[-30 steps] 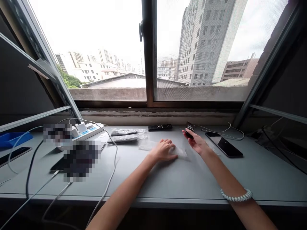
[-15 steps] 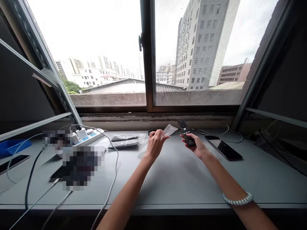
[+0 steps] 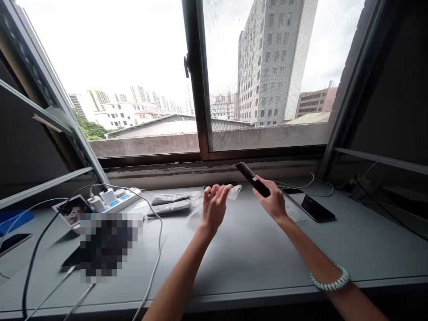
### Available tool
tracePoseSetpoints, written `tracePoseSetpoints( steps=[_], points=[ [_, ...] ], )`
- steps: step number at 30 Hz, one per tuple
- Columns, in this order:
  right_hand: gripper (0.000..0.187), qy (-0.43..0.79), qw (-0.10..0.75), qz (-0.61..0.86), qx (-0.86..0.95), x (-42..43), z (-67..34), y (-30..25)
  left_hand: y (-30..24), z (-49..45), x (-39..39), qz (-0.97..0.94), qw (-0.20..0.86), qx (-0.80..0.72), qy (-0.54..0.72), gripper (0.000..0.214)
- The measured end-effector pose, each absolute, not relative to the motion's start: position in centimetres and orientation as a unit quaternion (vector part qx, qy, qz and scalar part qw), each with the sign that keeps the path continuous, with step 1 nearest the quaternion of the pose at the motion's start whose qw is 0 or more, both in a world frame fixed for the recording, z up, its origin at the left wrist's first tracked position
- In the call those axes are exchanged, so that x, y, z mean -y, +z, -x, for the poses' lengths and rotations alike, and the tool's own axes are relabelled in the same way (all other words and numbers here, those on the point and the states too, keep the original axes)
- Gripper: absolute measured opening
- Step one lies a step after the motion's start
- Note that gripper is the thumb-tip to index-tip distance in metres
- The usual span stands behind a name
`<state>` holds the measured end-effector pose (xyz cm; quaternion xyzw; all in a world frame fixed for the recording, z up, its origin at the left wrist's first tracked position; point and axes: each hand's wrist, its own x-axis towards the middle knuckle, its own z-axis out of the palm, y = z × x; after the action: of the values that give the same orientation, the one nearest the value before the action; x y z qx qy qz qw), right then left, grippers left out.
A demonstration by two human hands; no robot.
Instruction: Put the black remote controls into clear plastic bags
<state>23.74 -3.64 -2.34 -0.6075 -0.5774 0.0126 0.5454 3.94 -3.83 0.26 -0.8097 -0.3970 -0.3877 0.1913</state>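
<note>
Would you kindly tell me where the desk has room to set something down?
Bare desk lies between the forearms, behind the front edge, and to their right, before the phone. It is crowded at left (power strip, white cable) and around the left hand (clear plastic, bagged items).

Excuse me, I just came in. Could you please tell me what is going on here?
Someone at this desk is handling a dark remote control. The right hand holds it tilted above the surface. The left hand is raised too, with clear plastic close to it; whether it grips the plastic is unclear. Two dark wrapped items lie to the left, and a black phone to the right.
</note>
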Motion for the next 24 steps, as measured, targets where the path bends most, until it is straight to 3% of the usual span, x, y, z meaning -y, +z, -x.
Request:
tracePoseSetpoints(
  steps=[7, 12, 15, 20, 24],
  points=[
    [0.040, -0.037, 0.570, 0.582, 0.579, 3.2, -24.1, -2.6, -0.3, -2.0, 3.4, 0.690, 0.281, 0.412, -0.525, 0.021],
    [0.036, -0.063, 0.569, 0.565, 0.594, 3.4, -23.8, -2.6, -0.4, -1.3, 3.4, 0.692, 0.225, 0.441, -0.526, 0.023],
    [0.035, -0.066, 0.553, 0.571, 0.603, 3.4, -23.8, -2.6, -0.6, -2.7, 3.7, 0.754, 0.184, 0.429, -0.462, 0.028],
    [0.038, -0.045, 0.528, 0.579, 0.620, 3.2, -24.0, -2.9, -3.2, -6.5, 3.6, 0.879, 0.131, 0.385, -0.251, 0.020],
    [0.039, -0.036, 0.524, 0.577, 0.626, 2.9, -24.3, -3.4, -5.2, -6.8, 2.8, 0.899, 0.086, 0.390, -0.178, 0.025]
  ],
)
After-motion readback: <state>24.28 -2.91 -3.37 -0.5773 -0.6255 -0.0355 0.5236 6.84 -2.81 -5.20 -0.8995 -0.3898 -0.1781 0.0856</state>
